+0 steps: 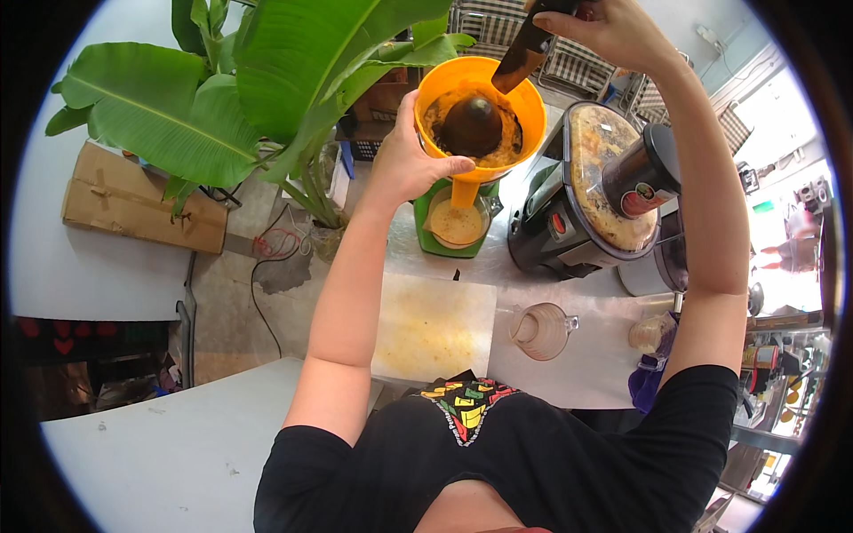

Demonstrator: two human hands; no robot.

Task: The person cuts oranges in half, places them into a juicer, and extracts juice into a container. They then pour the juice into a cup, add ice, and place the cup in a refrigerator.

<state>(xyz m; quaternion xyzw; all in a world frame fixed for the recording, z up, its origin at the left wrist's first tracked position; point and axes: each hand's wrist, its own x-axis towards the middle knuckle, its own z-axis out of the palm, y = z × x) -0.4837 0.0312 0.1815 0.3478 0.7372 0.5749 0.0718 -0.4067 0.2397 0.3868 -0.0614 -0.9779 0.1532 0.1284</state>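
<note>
My left hand (414, 160) grips the near left side of an orange plastic juicer bowl (537, 123), its thumb over the rim. Inside stands a dark reamer cone (472, 125), ringed by wet orange pulp. Raised at the upper right, my right hand (610, 32) holds a black-handled knife (516, 66), its broad blade slanting down over the bowl's far right rim. The handle's upper end is cut off by the picture's edge. Below the bowl's orange spout (464, 194) is a clear jug (457, 223) of pale, frothy juice, over a green base (426, 230).
To the right stands a black electric juice extractor (556, 226) with pulp under its clear lid. A clear measuring jug (543, 331) sits beside a stained white cutting board (433, 326). Large green leaves (313, 73) overhang the left. A cardboard box (143, 203) lies beyond.
</note>
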